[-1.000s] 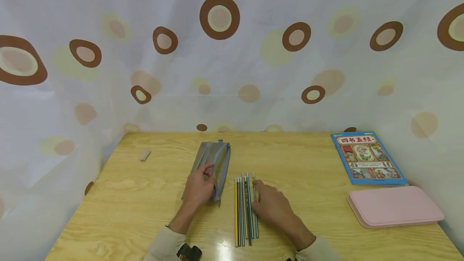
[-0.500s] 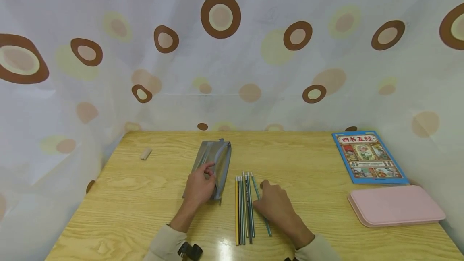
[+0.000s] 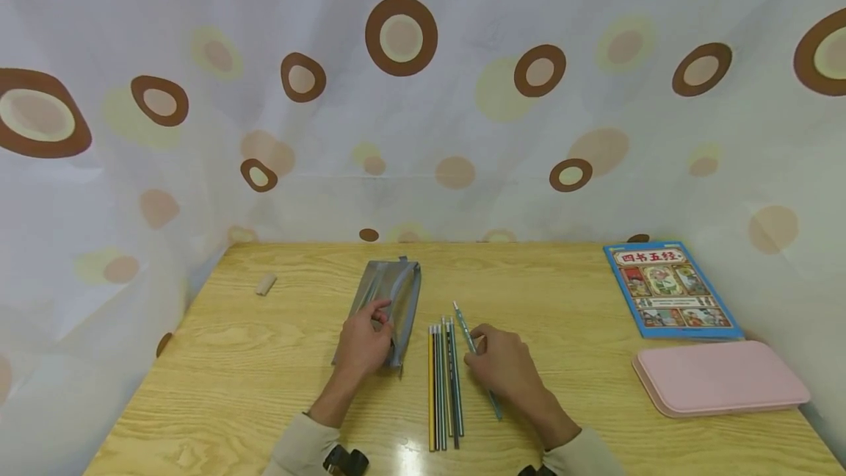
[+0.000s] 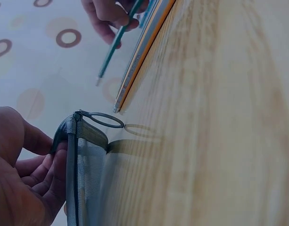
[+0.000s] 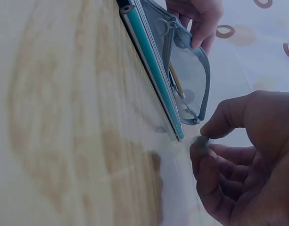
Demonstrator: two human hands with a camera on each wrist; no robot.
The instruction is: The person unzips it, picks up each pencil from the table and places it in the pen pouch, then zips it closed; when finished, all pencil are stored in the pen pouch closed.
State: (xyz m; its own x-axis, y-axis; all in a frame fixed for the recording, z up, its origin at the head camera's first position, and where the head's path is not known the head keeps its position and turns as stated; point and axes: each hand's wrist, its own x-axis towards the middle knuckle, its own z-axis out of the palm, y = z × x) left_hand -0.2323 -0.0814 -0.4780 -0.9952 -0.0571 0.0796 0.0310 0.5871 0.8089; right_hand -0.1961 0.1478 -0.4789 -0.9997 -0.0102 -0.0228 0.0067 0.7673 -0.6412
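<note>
Teal pencil point(image 3: 465, 330) in the right hand point(image 3: 506, 366), held at a slant across a pale wooden surface point(image 3: 231, 373), its whitish tip pointing forward and slightly left; the left wrist view shows it raised. The right hand's grip is pinching that pencil between thumb and fingers. To the left, a grey see-through zip pouch point(image 3: 403, 307) lies on the surface, and the left hand point(image 3: 363, 341) rests over it, its grip pinching the edge of the pouch's gaping mouth between thumb and fingertips. A dark loop point(image 4: 104, 120) sticks out from the pouch's near corner. Between the 2 hands, a close row of pencils point(image 3: 445, 388) lies lengthwise, pointing away from the person, with a yellow pencil point(image 3: 432, 388) at the left end, beside the pouch but apart from it. Farther left and back sits a small beige block point(image 3: 266, 284). Over on the right, a blue-bordered illustrated book point(image 3: 673, 289) with red Chinese characters lies near the back; just in front of it is a pink case point(image 3: 722, 378) with rounded corners. Behind everything hangs a pale sheet point(image 3: 423, 123) patterned with brown-ringed circles.
</note>
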